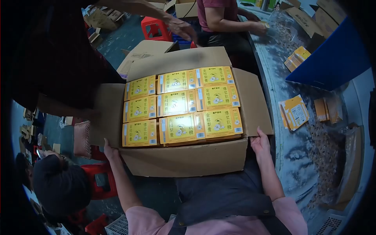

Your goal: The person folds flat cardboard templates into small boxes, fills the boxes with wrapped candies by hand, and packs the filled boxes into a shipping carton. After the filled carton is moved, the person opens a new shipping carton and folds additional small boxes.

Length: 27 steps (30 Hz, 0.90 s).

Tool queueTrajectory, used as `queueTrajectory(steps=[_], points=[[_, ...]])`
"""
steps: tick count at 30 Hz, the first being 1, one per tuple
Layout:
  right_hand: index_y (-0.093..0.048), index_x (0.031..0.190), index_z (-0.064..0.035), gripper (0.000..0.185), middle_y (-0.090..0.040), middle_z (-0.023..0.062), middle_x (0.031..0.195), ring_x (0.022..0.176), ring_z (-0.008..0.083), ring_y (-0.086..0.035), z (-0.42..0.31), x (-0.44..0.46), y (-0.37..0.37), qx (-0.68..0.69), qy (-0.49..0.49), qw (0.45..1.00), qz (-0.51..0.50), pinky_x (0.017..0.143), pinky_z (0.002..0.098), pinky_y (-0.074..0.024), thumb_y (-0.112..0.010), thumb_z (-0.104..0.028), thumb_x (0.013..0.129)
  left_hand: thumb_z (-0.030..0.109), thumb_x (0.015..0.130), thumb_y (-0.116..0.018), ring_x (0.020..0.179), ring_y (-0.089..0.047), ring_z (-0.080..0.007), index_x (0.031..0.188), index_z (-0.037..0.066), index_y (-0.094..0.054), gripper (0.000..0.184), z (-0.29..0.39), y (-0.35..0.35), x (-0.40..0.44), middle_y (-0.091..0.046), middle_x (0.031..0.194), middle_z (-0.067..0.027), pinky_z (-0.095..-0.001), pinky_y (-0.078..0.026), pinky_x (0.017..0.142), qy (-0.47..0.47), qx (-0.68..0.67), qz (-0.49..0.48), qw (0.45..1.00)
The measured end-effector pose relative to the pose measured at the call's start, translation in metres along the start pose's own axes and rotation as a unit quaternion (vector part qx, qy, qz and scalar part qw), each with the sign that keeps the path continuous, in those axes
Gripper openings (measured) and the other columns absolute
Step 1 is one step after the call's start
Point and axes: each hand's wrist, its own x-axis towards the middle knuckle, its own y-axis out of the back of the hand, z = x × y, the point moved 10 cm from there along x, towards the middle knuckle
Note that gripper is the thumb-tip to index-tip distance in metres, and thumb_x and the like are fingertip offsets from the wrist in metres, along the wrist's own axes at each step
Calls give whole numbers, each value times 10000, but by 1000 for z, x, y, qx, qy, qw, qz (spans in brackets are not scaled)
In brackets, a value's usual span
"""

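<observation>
An open cardboard box (188, 160) in front of me is packed with several yellow candy boxes (176, 102). They lie face up in three rows with Chinese lettering, and light glares off the middle ones. My left hand (112, 151) grips the near left corner, where the left flap meets the near one; its fingers are partly hidden by the cardboard. At the near right corner, my right hand (260, 143) is closed on the edge by the right flap (253, 102). All the box's flaps are folded outward.
On the right, a long table (291, 156) bears flat yellow cartons (293, 111), many small wrapped pieces (319, 156) and a blue panel (333, 58). A standing person's arm (156, 13) reaches over the far side; another person (219, 19) works beyond. Red stools (154, 28) stand about.
</observation>
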Motion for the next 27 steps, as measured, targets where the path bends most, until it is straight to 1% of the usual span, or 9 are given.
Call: queueTrajectory(steps=[4, 7, 9, 12, 14, 15, 18, 20, 27], points=[[-606, 1092, -25, 160, -660, 69, 1025, 893, 151, -660, -35, -45, -38, -203, 185, 961, -39, 686, 298, -533, -579, -95, 951, 245, 993, -530, 1155, -563, -273, 1330, -22, -471, 434, 3, -6, 8, -559, 1286, -126, -397, -468, 991, -22, 9, -35, 999], [-642, 859, 58, 154, -666, 145, 784, 727, 188, -667, -50, -97, -88, -576, 393, 717, -7, 631, 310, -484, -561, -43, 943, 249, 978, -557, 1164, -553, -284, 1323, -57, -456, 472, 11, -14, -2, -552, 1292, -133, -401, -459, 986, -61, 81, -32, 994], [-587, 1101, 59, 196, -627, 220, 1046, 934, 319, -638, -34, -112, -121, -562, 496, 650, -128, 797, 392, -487, -520, -11, 931, 255, 965, -576, 1206, -518, -312, 1320, -94, -430, 519, 26, -16, -24, -526, 1316, -166, -423, -440, 994, -111, 208, 39, 971], [-432, 1329, 59, 408, -494, 256, 1315, 1184, 386, -523, -16, -109, -138, -586, 506, 602, -195, 992, 417, -417, -467, 19, 925, 240, 938, -604, 1289, -419, -371, 1355, -121, -347, 608, 60, -65, -110, -438, 1377, -244, -453, -356, 1056, -341, 644, 209, 652], [-342, 1408, 61, 495, -424, 266, 1402, 1273, 403, -458, -11, -106, -139, -592, 503, 590, -220, 1064, 415, -370, -444, 27, 925, 224, 925, -615, 1352, -305, -421, 1408, -100, -271, 676, 40, -179, -193, -339, 1422, -302, -458, -247, 1127, -488, 645, 21, 588], [-310, 1425, 65, 516, -406, 268, 1419, 1293, 409, -436, -10, -103, -137, -594, 496, 589, -231, 1083, 411, -352, -437, 27, 927, 212, 905, -643, 1371, -276, -417, 1432, -74, -252, 715, 13, -227, -219, -319, 1445, -290, -461, -188, 1156, -364, 587, -114, 714], [-266, 1452, 60, 574, -372, 270, 1448, 1329, 411, -397, -7, -90, -129, -600, 450, 618, -235, 1110, 412, -322, -437, 46, 904, 417, 919, -589, 1435, -161, -418, 1459, -1, -292, 745, -138, -340, -253, -237, 1516, -263, -550, -126, 1160, -206, 688, -462, 521], [-254, 1460, 53, 617, -348, 271, 1463, 1347, 408, -374, -9, -101, -140, -598, 464, 607, -243, 1121, 414, -304, -445, 67, 873, 553, 929, -475, 1436, -129, -446, 1471, 78, -327, 735, -154, -399, -303, -211, 1538, -242, -592, -87, 1151, -460, 611, -446, 465], [-249, 1465, 52, 846, -255, 294, 1503, 1394, 438, -278, 0, -131, -180, -596, 529, 521, -307, 1150, 472, -253, -457, 154, 652, 706, 901, -327, 1442, -123, -427, 1505, 159, -290, 816, -200, -406, -272, -187, 1567, -180, -614, -49, 1144, -367, 668, -499, 413]])
